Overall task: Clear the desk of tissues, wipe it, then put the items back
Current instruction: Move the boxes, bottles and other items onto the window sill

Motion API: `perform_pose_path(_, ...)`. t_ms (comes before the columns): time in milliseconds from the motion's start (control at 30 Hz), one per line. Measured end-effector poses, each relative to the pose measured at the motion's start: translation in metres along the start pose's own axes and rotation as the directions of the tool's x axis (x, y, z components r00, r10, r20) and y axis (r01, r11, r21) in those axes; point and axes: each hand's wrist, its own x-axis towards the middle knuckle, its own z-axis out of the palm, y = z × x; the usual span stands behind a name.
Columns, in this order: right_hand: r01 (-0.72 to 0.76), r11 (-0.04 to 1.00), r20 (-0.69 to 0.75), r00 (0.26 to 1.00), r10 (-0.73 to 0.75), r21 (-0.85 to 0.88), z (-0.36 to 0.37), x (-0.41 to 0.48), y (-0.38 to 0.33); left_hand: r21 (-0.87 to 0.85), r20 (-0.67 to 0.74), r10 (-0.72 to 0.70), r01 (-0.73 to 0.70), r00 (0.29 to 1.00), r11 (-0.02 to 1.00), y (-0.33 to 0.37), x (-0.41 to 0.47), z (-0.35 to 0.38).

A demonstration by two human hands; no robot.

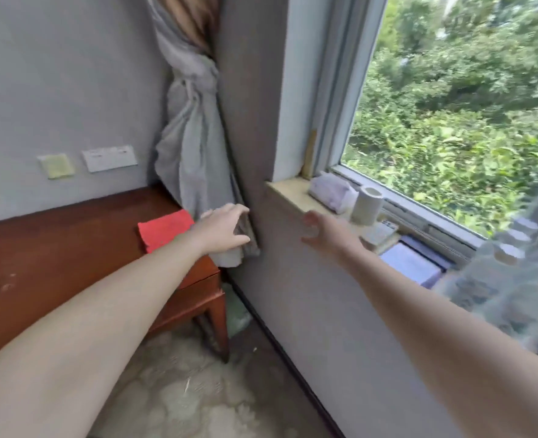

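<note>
A reddish wooden desk stands against the grey wall at left, with a red cloth lying near its right end. My left hand reaches past the cloth to the desk's right corner, fingers spread against the hanging end of the grey curtain. On the windowsill lie a soft tissue pack and a white paper roll. My right hand hovers with fingers spread just below the sill, a little short of the roll. It holds nothing.
Further right on the sill are a small keypad device, purple notebooks and several clear bottles. A wall pillar separates desk and window. Two wall plates sit above the desk. The floor below is pale tile.
</note>
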Motion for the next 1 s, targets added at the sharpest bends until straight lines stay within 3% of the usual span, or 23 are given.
perform_pose_path(167, 0.229, 0.972, 0.066, 0.970, -0.233, 0.053, 0.035, 0.036, -0.068, -0.019, -0.063, -0.239, 0.239, 0.969, 0.971, -0.063, -0.057, -0.019)
perform_pose_path(400, 0.458, 0.881, 0.116, 0.875, -0.470, 0.117, 0.087, 0.057, -0.179, -0.013, -0.100, -0.485, 0.486, 0.869, 0.874, -0.135, -0.144, -0.047)
perform_pose_path(700, 0.599, 0.783, 0.144, 0.771, -0.621, 0.168, 0.145, 0.066, -0.327, -0.006, -0.166, -0.600, 0.607, 0.783, 0.795, -0.230, -0.225, -0.089)
perform_pose_path(1000, 0.638, 0.734, 0.157, 0.720, -0.676, 0.233, 0.191, 0.071, -0.449, 0.000, -0.191, -0.678, 0.691, 0.710, 0.723, -0.325, -0.294, -0.125)
